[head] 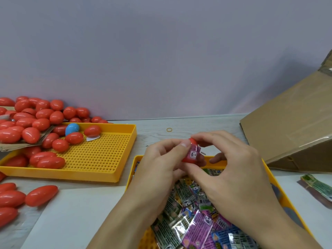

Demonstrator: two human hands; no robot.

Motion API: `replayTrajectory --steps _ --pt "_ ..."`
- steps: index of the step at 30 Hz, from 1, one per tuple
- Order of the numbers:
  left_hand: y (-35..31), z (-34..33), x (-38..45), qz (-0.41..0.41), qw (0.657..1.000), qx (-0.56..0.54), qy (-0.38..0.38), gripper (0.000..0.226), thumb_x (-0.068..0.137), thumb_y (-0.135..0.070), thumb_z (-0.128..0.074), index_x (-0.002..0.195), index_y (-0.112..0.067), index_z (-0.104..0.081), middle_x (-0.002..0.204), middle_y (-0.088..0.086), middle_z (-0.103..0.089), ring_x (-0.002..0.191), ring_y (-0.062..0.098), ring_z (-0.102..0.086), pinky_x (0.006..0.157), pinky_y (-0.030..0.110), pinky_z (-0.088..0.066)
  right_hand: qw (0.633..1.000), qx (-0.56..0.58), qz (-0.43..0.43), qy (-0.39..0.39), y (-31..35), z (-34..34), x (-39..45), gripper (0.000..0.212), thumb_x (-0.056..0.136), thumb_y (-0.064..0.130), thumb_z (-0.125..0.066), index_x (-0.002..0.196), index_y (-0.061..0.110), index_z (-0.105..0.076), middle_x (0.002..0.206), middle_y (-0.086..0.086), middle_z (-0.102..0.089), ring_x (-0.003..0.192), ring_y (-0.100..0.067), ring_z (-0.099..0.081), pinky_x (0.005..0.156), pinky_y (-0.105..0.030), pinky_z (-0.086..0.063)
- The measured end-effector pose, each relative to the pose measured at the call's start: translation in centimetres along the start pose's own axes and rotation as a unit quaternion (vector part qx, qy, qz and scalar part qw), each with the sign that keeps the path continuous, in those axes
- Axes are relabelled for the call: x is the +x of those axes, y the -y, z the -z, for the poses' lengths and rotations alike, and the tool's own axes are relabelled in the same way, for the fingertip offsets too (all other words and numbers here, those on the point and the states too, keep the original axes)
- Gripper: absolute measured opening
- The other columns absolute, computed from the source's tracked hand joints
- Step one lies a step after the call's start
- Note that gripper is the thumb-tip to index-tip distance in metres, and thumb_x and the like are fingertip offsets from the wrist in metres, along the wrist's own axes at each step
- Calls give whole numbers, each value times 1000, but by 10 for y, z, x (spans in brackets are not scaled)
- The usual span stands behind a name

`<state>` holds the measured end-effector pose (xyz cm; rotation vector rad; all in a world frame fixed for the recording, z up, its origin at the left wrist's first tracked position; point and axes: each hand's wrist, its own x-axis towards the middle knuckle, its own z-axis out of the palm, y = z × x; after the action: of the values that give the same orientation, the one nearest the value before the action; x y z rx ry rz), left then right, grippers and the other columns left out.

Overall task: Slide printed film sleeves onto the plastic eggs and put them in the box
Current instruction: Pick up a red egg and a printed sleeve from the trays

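Observation:
Between both hands sits a red plastic egg [190, 153] with a printed film sleeve [194, 152] marked "6+" partway around it. My left hand [161, 164] grips the egg from the left, thumb on its top. My right hand [231, 169] pinches the sleeve and egg from the right, fingers curled over it. Below them a yellow tray [269, 174] holds several loose printed sleeves [194, 220]. The cardboard box [291, 133] lies tilted at the right.
A second yellow perforated tray [100, 155] at the left holds several red eggs [48, 159] and one blue egg [71, 128]. More red eggs lie piled behind it and on the table at the left edge. A rubber band [169, 129] and a sleeve bundle [318, 187] lie nearby.

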<state>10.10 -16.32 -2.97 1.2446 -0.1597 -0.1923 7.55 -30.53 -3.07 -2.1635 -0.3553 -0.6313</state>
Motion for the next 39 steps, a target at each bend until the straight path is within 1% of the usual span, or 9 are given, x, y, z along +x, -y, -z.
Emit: replayTrajectory --steps 8,14,18,21,25,28,32,36,39 --pt "-4 -3 -2 34 995 -85 33 34 82 -21 -54 94 4 -73 82 25 -69 77 31 -71 75 36 -60 1000 8 3 -7 0 0 0 46 73 44 -79 115 27 -69 104 20 -62 105 -2 -58 78 -12 -48" --pt "-6 -3 -1 22 996 -84 3 35 73 -17 -62 101 4 -68 90 20 -74 73 29 -72 67 31 -61 1000 4 -4 -6 -1 0 1 37 86 44 -61 121 33 -66 104 26 -63 106 5 -56 80 -7 -44" --pt "-6 -2 0 -6 997 -73 -33 31 73 -10 -72 101 -2 -61 81 16 -71 64 23 -68 60 28 -58 1000 9 -14 -18 -4 -1 0 41 92 44 -58 132 36 -56 106 27 -61 109 5 -56 78 -15 -50" --pt "-2 0 1 -18 998 -27 -60 44 66 -8 -86 104 -2 -64 83 15 -70 73 27 -72 66 32 -61 1000 -5 1 -7 -1 -1 0 39 86 40 -64 124 36 -59 104 28 -62 106 6 -57 79 -15 -51" --pt "1 0 1 -34 998 24 -57 28 64 -22 -82 90 -13 -75 77 13 -65 76 25 -70 65 29 -58 999 28 -2 -16 -1 -2 1 29 85 33 -71 111 42 -64 95 29 -66 93 9 -62 73 -9 -50" --pt "-2 -2 1 -24 998 -29 -41 21 73 -24 -72 87 -9 -76 84 13 -70 73 21 -66 64 30 -59 991 122 -46 -3 -3 -1 1 16 90 44 -64 105 45 -67 97 26 -70 92 0 -68 68 -21 -57" --pt "-3 -3 1 -9 998 -64 -2 4 75 -14 -76 76 -16 -79 86 11 -75 77 21 -73 64 28 -58 989 133 -49 33 -1 -2 2 22 93 49 -55 112 44 -65 107 21 -65 107 -3 -62 78 -29 -56" --pt "-3 -1 0 -7 994 -107 -5 25 74 -13 -70 95 0 -72 92 19 -74 82 27 -74 66 28 -59 988 139 -47 50 -2 -2 2 37 87 48 -52 121 38 -64 110 20 -63 110 -4 -60 78 -28 -56" --pt "-4 -2 1 -22 994 -101 -30 34 72 -14 -72 101 1 -67 86 14 -75 75 23 -73 63 26 -58 990 129 -54 23 -5 -4 1 44 85 46 -59 128 37 -59 107 22 -61 109 -4 -59 75 -27 -58"
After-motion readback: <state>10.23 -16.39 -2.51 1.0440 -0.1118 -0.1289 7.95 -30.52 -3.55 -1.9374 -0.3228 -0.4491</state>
